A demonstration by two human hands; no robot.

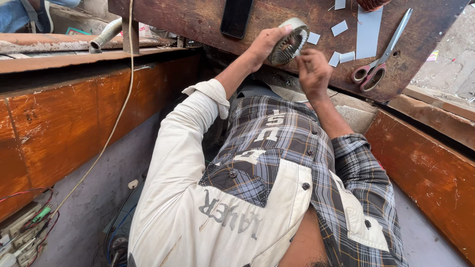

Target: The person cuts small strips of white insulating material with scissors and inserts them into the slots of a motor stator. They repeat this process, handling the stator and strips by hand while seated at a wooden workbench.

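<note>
- Where the view is filled most, a dark wooden board (198,20) is seen at the top, worn and scratched, with orange-brown wooden panels (64,123) on the left and on the right below it.
- On the board a pair of scissors (378,59) with pink handles is laid beside a long grey paper strip (368,32); small grey paper pieces (339,28) are scattered near, and a black phone (236,17) is placed well apart to the left.
- A ring-shaped metal core (289,42) with many inner teeth and a pale outer band is held up in front of the board's edge, tilted, not resting on anything.
- The left hand (264,44) is clamped on the ring: the thumb is pressed on the outer band, the other fingers are hidden behind it.
- The right hand (312,74) is brought against the lower rim of the ring, its fingertips (303,55) pinched together; whether something thin is pinched there cannot be told.
- It is judged that the ring could slip, because it is gripped at one side only and is unsupported.
- Fingertips could be scratched by the teeth if the pinch is pushed in too hard.
- Paper pieces could be swept off the board by an elbow or sleeve.
</note>
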